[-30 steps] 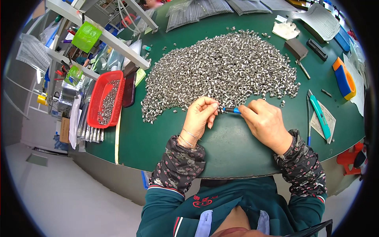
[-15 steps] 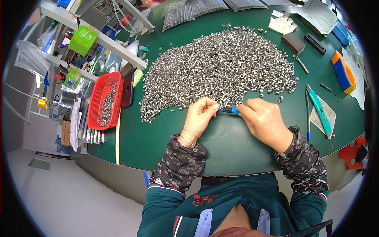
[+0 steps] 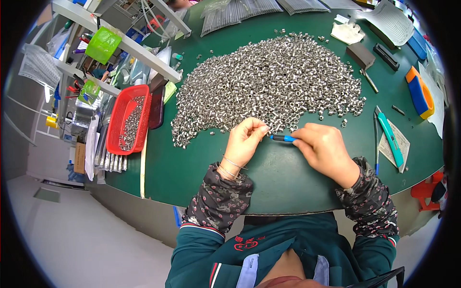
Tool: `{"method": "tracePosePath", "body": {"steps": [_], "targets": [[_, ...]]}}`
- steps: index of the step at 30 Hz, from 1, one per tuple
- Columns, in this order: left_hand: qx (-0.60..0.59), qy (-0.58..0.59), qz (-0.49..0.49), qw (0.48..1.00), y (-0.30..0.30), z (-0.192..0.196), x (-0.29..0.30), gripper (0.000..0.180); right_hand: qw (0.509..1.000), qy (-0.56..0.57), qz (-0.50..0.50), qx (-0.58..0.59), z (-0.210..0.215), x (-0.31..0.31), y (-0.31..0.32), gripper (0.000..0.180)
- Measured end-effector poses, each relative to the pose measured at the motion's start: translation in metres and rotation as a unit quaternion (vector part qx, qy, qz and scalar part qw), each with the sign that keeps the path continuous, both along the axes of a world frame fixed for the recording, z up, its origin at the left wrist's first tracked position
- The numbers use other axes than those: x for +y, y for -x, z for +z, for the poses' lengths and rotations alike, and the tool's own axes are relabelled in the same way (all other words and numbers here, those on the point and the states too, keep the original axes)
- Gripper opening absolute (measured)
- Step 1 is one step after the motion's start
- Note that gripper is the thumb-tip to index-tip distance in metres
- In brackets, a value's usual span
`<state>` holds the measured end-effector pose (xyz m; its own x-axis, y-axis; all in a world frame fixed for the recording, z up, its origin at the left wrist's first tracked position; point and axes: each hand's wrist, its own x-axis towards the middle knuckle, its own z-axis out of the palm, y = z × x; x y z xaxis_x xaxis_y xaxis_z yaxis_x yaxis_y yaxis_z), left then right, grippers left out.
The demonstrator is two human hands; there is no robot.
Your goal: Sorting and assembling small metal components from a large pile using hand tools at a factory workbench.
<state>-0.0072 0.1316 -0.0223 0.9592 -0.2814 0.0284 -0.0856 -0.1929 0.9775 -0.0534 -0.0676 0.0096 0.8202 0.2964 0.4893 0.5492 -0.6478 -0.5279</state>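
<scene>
Between my right thumb and fingers is a slim blue-and-black pen-shaped tool (image 3: 283,138), its black end pointing left. My right hand (image 3: 322,150) is closed on its blue end. Just left of the tool's tip, my left hand (image 3: 247,139) holds thumb and forefinger in a pinch; whatever sits between them is too small and hidden to make out. Both hands are at the near edge of a broad heap of small shiny metal rings (image 3: 266,81) spread on the green tabletop (image 3: 283,185).
A red plastic basket (image 3: 114,132) with more metal rings stands at the left. On the right lie a teal utility knife (image 3: 390,137), a pen (image 3: 376,144), an orange-and-blue tape dispenser (image 3: 419,93) and a dark block (image 3: 360,56). A white glove (image 3: 347,33) rests farther back.
My right hand has drawn slightly right and down with the tool, so its black end is a little farther from the left fingertips. My left hand keeps its pinch.
</scene>
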Motion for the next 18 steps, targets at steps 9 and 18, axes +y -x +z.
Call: {"method": "tracePosePath", "body": {"steps": [9,18], "targets": [[0.143,0.185,-0.004,0.972,-0.0036,0.0033,0.0057,0.014,0.999,0.011,-0.035,-0.039,0.0046,0.0022,0.0011,0.01],[0.153,0.158,0.003,0.975,-0.004,0.0034,0.0033,0.012,0.997,0.031,-0.028,-0.072,0.0027,0.0038,0.0015,0.011]]}}
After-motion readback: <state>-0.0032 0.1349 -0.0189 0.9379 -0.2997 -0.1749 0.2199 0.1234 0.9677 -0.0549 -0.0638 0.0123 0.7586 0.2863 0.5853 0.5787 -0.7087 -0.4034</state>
